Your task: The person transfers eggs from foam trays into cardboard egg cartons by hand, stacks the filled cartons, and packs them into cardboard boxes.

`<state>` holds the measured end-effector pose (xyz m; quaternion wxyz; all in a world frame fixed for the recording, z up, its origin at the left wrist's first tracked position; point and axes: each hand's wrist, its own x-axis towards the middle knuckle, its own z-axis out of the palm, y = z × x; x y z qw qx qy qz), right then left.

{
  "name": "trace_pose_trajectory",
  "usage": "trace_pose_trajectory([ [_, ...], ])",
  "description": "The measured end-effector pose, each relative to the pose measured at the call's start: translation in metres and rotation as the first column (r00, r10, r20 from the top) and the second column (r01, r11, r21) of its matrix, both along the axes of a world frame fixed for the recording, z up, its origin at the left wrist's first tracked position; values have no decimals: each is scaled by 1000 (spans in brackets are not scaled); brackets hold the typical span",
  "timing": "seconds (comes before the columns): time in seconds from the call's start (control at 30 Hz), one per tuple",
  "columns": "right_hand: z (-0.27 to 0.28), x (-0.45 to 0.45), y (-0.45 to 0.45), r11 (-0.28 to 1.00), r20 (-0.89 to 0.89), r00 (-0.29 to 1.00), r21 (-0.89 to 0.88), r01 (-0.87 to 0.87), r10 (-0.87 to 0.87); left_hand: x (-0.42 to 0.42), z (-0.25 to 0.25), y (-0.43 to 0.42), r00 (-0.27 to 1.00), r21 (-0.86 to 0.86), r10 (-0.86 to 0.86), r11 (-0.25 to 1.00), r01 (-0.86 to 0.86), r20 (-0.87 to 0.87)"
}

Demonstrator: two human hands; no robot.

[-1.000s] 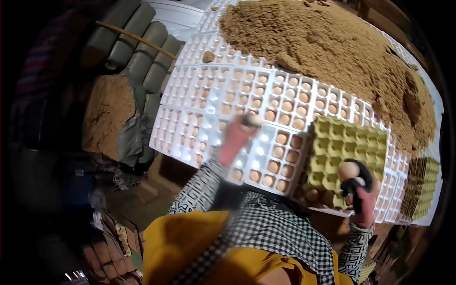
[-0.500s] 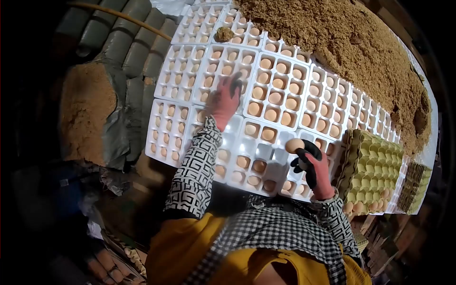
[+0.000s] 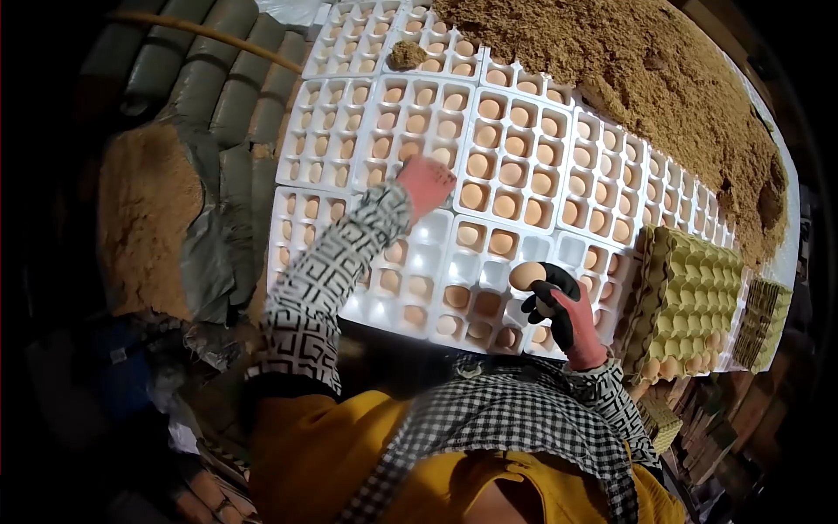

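My left hand (image 3: 427,185), in a pink glove, is over a white foam tray (image 3: 461,199) with eggs in its square cells. Its back faces up and the fingers point down out of sight, so I cannot tell whether it holds anything. My right hand (image 3: 567,313), in a pink glove with black fingers, grips a light brown egg (image 3: 527,276) between thumb and fingers. A second egg (image 3: 546,306) shows partly among its lower fingers. Below both hands lie near trays where some cells hold eggs, such as a brown egg (image 3: 501,242), and others are bare.
Brown grainy material (image 3: 611,52) is heaped across the far side. A clump (image 3: 407,55) of it sits on a far tray. Stacked yellowish egg cartons (image 3: 690,297) stand at right, several eggs along their near edge. Grey filled bags (image 3: 188,65) and a stick (image 3: 209,33) lie at left.
My left hand has turned from fingers stretched forward to knuckles up, and sits slightly nearer to me. My right hand keeps its egg. The view has shifted a little.
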<state>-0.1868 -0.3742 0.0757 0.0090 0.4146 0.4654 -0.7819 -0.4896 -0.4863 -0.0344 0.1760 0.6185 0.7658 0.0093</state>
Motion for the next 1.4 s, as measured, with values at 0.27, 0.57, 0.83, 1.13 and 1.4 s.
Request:
trace_pose_trajectory([
  [0.27,12,25,22,984,-61,984,60,170,-166,-24,34,56,936,-640,23,735,223,352],
  [0.57,-62,7,28,542,273,955,789,-289,112,6,36,46,979,-612,-135,790,15,-150],
  [0.83,-46,9,37,704,136,977,677,-214,167,6,42,41,981,-570,-140,820,38,-136],
  [1.13,-68,35,49,866,-331,902,321,384,-277,-2,38,26,983,-522,-180,834,177,45],
  [1.4,-73,27,47,281,175,972,936,-214,156,-31,35,10,952,-434,46,896,94,302],
])
